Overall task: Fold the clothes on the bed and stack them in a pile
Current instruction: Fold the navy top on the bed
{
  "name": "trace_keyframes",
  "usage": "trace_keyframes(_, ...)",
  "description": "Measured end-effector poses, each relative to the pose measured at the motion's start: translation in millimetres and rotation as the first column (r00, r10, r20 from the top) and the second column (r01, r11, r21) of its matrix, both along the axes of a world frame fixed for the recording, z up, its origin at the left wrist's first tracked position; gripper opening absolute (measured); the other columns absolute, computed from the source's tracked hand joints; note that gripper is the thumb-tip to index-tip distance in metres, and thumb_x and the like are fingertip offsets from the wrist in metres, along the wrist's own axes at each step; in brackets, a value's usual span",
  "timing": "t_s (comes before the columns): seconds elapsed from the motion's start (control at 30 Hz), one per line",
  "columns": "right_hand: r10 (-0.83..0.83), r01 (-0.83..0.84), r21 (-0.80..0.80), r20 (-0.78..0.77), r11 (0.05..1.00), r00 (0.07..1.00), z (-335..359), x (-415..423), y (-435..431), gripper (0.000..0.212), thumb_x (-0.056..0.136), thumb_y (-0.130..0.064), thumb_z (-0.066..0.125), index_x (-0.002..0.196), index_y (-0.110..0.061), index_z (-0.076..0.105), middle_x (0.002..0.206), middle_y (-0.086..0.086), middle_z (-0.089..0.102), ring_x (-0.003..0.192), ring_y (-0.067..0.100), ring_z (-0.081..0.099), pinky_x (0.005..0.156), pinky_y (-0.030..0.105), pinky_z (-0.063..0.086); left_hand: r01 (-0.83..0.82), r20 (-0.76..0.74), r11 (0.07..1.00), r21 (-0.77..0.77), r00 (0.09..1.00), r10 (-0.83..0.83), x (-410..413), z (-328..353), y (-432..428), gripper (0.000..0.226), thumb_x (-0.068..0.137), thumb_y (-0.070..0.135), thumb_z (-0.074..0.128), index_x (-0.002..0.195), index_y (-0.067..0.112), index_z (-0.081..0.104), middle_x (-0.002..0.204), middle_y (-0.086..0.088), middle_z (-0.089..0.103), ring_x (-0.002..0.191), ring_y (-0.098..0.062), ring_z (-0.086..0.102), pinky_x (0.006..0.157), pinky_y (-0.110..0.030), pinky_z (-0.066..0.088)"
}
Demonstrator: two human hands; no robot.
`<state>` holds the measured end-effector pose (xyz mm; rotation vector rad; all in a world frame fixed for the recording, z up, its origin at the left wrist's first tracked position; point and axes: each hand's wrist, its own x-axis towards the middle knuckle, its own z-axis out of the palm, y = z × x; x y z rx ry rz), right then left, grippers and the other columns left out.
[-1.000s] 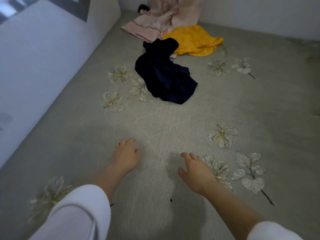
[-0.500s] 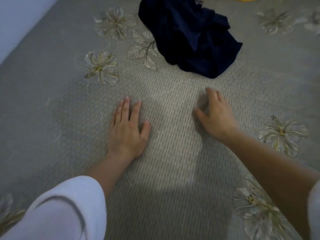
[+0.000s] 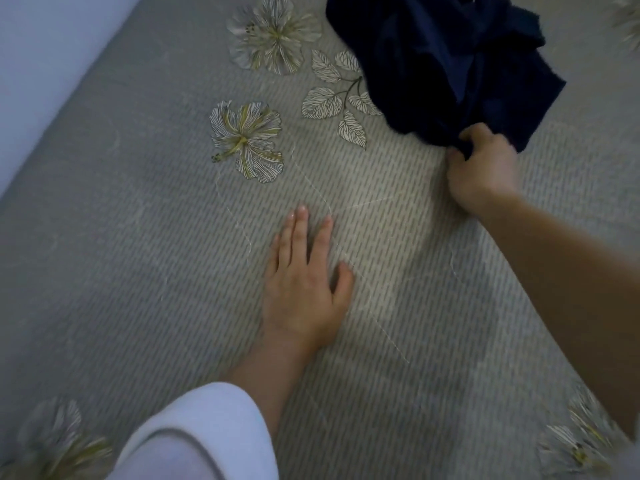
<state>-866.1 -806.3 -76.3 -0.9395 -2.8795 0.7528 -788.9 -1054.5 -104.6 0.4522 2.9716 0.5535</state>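
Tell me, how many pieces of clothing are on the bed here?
1: a dark blue garment, crumpled at the top right, its near edge gripped by the right hand. More may lie outside the view.

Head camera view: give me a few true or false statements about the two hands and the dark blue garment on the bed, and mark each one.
1. The right hand grips the near edge of the navy garment. True.
2. The left hand holds a yellow shirt. False: it lies flat on the bedspread with straight fingers and holds nothing.
3. The navy garment is neatly folded. False: it lies crumpled in a heap.
4. The left arm wears a white sleeve. True.
5. The two hands touch each other. False: they are apart, with bare bedspread between them.
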Motion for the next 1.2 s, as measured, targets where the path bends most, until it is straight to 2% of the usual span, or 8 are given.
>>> trace_keyframes(0.3,0.303,-0.299,-0.114,0.023,0.948,0.953,7.5,117.2,-63.0,0.02,0.092,-0.025,0.051,0.094,-0.007,0.059,0.094,0.008,0.06,0.091,0.026,0.055,0.074,0.035,0.046,0.082,0.037,0.995,0.053,0.996,-0.084,-4.0,-3.9,-10.7,0.073,0.091,0.053,0.036,0.152,0.021,0.012,0.161,-0.006,-0.001,0.147,-0.015,-0.01,0.113,-0.026,-0.015)
trace_keyframes(0.6,0.483,-0.449,-0.189,0.214,0.874,0.849,22.7,248.9,-127.2,0.041,0.093,-0.044,0.051,0.068,-0.013,0.05,0.07,-0.001,0.053,0.068,0.017,0.052,0.055,0.029,0.035,0.282,0.333,0.954,-0.103,0.913,-0.234,33.7,33.4,-68.5,0.066,0.097,0.034,0.043,0.152,0.011,0.014,0.161,-0.008,0.002,0.147,-0.019,0.001,0.117,-0.032,0.005)
trace_keyframes(0.7,0.507,-0.465,-0.203,0.321,0.862,0.8,29.2,293.0,-141.0,0.042,0.092,-0.048,0.05,0.072,-0.012,0.055,0.068,-0.002,0.053,0.065,0.014,0.051,0.055,0.027,0.035,0.166,0.401,0.985,0.051,0.9,-0.172,79.4,56.9,-61.3,0.071,0.094,0.031,0.05,0.15,0.005,0.015,0.158,-0.014,0.015,0.142,-0.025,0.021,0.114,-0.034,0.019)
trace_keyframes(0.8,0.518,-0.488,-0.179,0.371,0.854,0.771,32.2,336.1,-149.6,0.042,0.092,-0.052,0.047,0.075,-0.015,0.057,0.071,-0.002,0.05,0.07,0.015,0.049,0.061,0.025,0.034,0.201,0.213,0.958,0.206,0.946,-0.245,125.1,74.3,-36.1,0.089,0.086,0.036,0.059,0.152,0.017,0.001,0.156,-0.014,0.004,0.14,-0.029,0.019,0.112,-0.04,0.023)
trace_keyframes(0.9,0.531,-0.495,-0.206,0.448,0.844,0.719,33.9,371.9,-153.4,0.044,0.093,-0.054,0.042,0.071,-0.018,0.051,0.075,-0.001,0.055,0.076,0.018,0.058,0.063,0.026,0.037,0.541,0.026,0.84,-0.053,0.841,-0.54,149.9,78.6,-7.6,0.084,0.084,0.043,0.061,0.151,0.032,0.011,0.159,-0.003,-0.015,0.146,-0.024,-0.01,0.115,-0.042,0.0)
trace_keyframes(1.0,0.47,-0.445,-0.18,0.515,0.877,0.717,38.5,404.3,-141.7,0.047,0.094,-0.056,0.04,0.08,-0.015,0.06,0.081,0.002,0.063,0.076,0.018,0.06,0.064,0.028,0.045,0.66,0.113,0.713,-0.236,0.748,-0.654,159.3,77.1,-4.2,0.038,0.095,0.04,0.048,0.131,0.028,0.049,0.159,0.003,0.018,0.147,-0.019,-0.005,0.116,-0.046,-0.005)
trace_keyframes(1.1,0.265,-0.275,-0.068,0.56,0.959,0.785,46.1,434.8,-112.2,0.046,0.093,-0.055,0.04,0.092,-0.016,0.064,0.088,0.003,0.066,0.08,0.019,0.064,0.07,0.029,0.049,0.624,0.131,0.782,0.003,0.775,-0.619,167.2,88.0,-28.2,0.021,0.093,0.034,0.048,0.101,0.02,0.062,0.129,0.004,0.059,0.137,-0.018,0.036,0.113,-0.044,0.021)
trace_keyframes(1.2,0.119,-0.199,0.055,0.634,0.978,0.764,50.5,464.8,-82.5,0.037,0.094,-0.046,0.043,0.087,-0.015,0.061,0.078,-0.001,0.062,0.076,0.018,0.064,0.064,0.028,0.046,0.558,0.119,0.828,0.059,0.819,-0.561,171.3,102.2,-74.2,0.02,0.085,0.035,0.05,0.07,0.021,0.049,0.068,0.004,0.059,0.068,-0.02,0.059,0.062,-0.032,0.041)
